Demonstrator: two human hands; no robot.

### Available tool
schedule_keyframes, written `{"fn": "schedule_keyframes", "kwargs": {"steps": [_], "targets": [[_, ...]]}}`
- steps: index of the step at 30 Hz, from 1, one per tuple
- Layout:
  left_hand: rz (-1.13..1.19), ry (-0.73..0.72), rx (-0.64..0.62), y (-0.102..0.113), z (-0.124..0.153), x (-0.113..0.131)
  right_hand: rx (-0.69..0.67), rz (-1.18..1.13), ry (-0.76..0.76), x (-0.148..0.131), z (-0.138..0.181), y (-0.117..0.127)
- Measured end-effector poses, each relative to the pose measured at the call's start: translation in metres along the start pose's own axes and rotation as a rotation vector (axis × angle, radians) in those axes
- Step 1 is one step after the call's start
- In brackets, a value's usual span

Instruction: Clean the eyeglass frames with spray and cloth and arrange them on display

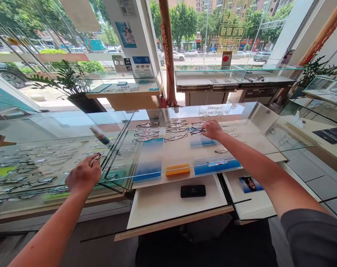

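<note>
My right hand (212,129) reaches over the display case, its fingers closed on a pair of dark-framed glasses (196,132) at the end of a row. Beside it, several more pairs of glasses (176,129) lie in columns on the pale shelf. My left hand (84,173) is closed at the glass edge of the case on the left. A small, thin-edged item (95,159) shows at its fingers, too unclear to name. Behind that hand a small bottle with a pale top (99,135) stands tilted in the view.
Below the glass, a pulled-out drawer (157,207) holds a black glasses case (193,191). An orange box (177,170) lies on the shelf above. Many glasses (40,180) fill the left case. A potted plant (71,87) and further glass counters (207,78) stand by the windows.
</note>
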State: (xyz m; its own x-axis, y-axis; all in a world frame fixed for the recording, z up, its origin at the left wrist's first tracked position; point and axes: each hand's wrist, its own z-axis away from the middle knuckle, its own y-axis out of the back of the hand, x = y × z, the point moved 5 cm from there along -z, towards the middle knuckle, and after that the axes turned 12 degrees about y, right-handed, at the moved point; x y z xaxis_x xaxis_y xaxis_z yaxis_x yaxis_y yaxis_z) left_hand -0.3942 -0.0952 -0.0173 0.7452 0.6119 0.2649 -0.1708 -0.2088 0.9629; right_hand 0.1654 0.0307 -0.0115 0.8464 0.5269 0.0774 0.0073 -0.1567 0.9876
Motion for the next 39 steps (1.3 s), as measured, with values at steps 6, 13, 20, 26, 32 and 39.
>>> {"fn": "schedule_keyframes", "kwargs": {"steps": [6,13,20,26,32,39], "targets": [[0.057,0.021,-0.002,0.000,0.003,-0.002,-0.040,0.012,-0.020,-0.011,-0.012,0.000],[0.065,0.038,0.003,0.002,0.006,0.001,-0.025,-0.060,-0.114,-0.007,0.009,0.015],[0.062,0.039,0.027,0.004,0.010,0.006,-0.031,-0.452,0.117,-0.065,0.086,0.083],[0.030,0.055,-0.021,0.006,0.013,0.008,-0.297,-0.810,0.346,-0.156,0.189,0.066],[0.016,0.050,0.009,0.004,0.012,0.008,-0.321,-0.685,0.274,-0.142,0.197,-0.033],[-0.050,0.111,0.001,0.003,0.005,0.007,-0.174,-0.417,0.215,-0.068,0.113,-0.108]]}}
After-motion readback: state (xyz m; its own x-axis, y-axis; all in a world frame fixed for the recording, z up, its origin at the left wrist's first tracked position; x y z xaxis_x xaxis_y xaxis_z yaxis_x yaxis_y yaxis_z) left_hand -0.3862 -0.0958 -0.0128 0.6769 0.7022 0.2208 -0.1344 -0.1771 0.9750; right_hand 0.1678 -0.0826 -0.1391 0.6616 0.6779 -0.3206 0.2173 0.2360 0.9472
